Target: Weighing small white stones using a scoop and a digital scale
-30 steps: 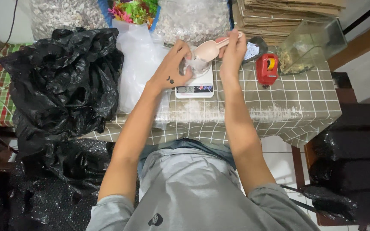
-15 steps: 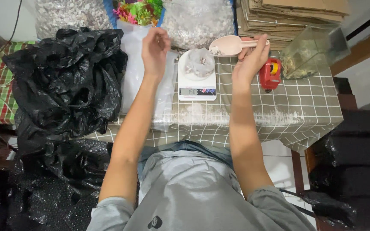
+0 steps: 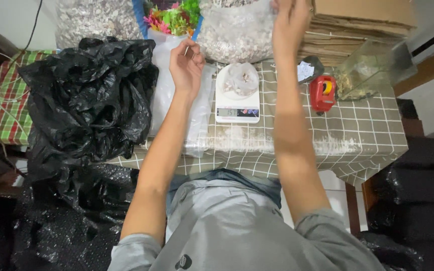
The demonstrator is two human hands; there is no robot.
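We saw the left hand (image 3: 187,64) held up in the air with its fingers loosely curled and nothing in it. Just to the right of that hand sat a small white scale (image 3: 237,98), and on the scale lay a little clear bag of pebbles (image 3: 241,80). The hand did not touch the bag or the scale. To the left of the hand was a big heap of black plastic bags (image 3: 89,98). Above it stood bright plastic plants (image 3: 173,17).

The right hand (image 3: 290,19) reached far up to the big clear sack of pebbles (image 3: 234,32), right beside a stack of flat cardboard (image 3: 357,25). Its fingers ran off the top edge, so we could not tell if it held anything. Below that hand, near the arm, stood a red tape holder (image 3: 323,93) on the checked tablecloth (image 3: 297,143).
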